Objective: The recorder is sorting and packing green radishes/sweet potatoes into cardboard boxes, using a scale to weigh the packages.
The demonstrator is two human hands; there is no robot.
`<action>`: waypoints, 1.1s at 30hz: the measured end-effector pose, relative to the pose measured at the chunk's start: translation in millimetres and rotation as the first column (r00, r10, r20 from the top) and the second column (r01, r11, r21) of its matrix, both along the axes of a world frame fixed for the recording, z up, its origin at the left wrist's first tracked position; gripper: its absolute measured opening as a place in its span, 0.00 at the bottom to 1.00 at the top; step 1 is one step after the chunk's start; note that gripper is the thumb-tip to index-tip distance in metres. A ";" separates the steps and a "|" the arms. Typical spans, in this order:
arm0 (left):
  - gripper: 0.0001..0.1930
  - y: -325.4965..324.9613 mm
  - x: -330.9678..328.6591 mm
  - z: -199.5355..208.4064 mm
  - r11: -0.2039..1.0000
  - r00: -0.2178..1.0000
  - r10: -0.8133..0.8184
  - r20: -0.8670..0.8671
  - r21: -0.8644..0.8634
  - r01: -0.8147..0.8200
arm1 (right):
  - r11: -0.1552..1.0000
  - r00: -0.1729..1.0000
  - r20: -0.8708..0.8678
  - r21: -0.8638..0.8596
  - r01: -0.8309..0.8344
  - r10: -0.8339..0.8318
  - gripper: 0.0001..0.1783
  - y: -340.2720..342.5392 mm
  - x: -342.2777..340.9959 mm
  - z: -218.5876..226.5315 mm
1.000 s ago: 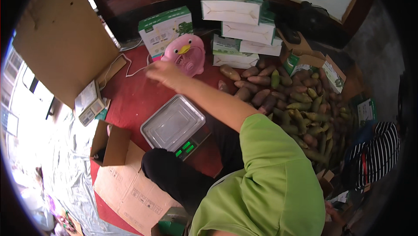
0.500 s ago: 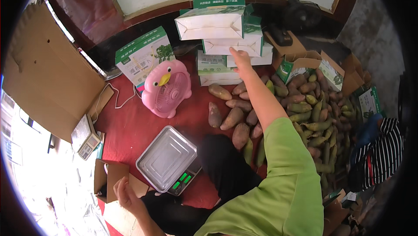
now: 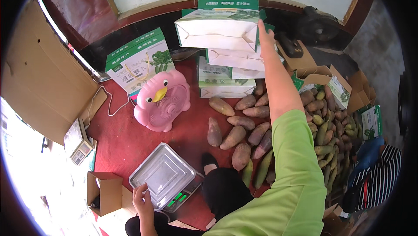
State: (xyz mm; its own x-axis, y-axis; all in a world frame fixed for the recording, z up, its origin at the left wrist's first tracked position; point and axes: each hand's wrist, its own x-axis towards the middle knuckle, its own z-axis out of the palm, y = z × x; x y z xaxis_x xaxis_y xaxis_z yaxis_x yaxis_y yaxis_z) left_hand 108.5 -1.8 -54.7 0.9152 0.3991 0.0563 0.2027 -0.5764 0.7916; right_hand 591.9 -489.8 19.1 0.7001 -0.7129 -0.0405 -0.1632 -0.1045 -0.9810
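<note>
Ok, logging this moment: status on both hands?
Right hand at right edge of top box. Left hand by metal tray, contact unclear. Pink fan beyond tray.

The red floor (image 3: pixel 113 133) carries a pink fan (image 3: pixel 167 103) and a digital scale (image 3: pixel 165 177) with a metal pan. Thick reddish roots (image 3: pixel 234 137) lie loose on it, beside stacked white-and-green cartons (image 3: pixel 230 57).

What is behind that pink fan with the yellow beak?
Behind the pink fan stands a green-and-white box with a leafy plant pictured on its front. The fan covers the front's lower right; that part, and the box's inside, cannot be seen.
</note>
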 end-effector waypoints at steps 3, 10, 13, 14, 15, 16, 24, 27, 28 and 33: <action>0.14 4.9 0.8 -8.1 1.000 0.999 0.015 -0.030 0.006 -0.015 | 1.000 0.999 -0.032 0.025 0.003 -0.003 0.61 23.5 -3.6 16.6; 0.11 1.4 2.1 -6.8 0.982 0.988 0.099 -0.120 -0.150 -0.117 | 0.993 0.994 -0.107 0.117 0.010 0.003 0.61 33.1 20.3 4.7; 0.11 -0.8 12.6 -13.5 0.975 0.992 0.061 -0.108 -0.204 -0.082 | 0.977 0.948 -0.235 0.049 -0.208 0.214 0.58 -26.4 74.9 -17.7; 0.11 -5.4 25.5 -21.7 0.967 0.996 0.009 -0.085 -0.251 -0.031 | 0.901 0.840 -0.372 -0.022 -0.434 0.395 0.56 -99.8 89.8 -2.4; 0.12 -4.2 18.8 -15.1 0.974 0.994 0.030 -0.103 -0.219 -0.052 | 0.881 0.814 -0.377 0.009 -0.473 0.441 0.56 -63.3 85.2 -20.6; 0.12 -0.4 3.8 -3.4 0.980 0.990 0.077 -0.122 -0.171 -0.098 | 0.919 0.912 -0.163 0.188 -0.347 0.377 0.53 -0.2 57.6 -34.5; 0.13 4.1 -4.9 7.1 0.962 0.998 0.043 -0.038 -0.267 -0.051 | 0.856 0.906 0.393 0.404 -0.323 0.157 0.34 10.0 -48.8 -39.8; 0.11 10.6 -14.0 12.1 0.909 0.995 0.087 0.038 -0.413 -0.064 | 0.747 0.849 0.466 0.464 -0.476 0.251 0.34 31.2 -128.9 -13.4; 0.11 12.1 -14.3 18.9 0.908 0.995 0.093 0.042 -0.413 -0.068 | 0.755 0.890 0.388 0.503 -0.421 0.238 0.35 47.0 -162.2 8.5; 0.15 22.5 -14.9 53.6 0.738 0.974 0.218 0.053 -0.663 -0.129 | 0.724 0.814 0.455 0.414 -0.552 0.361 0.37 65.6 -234.4 28.9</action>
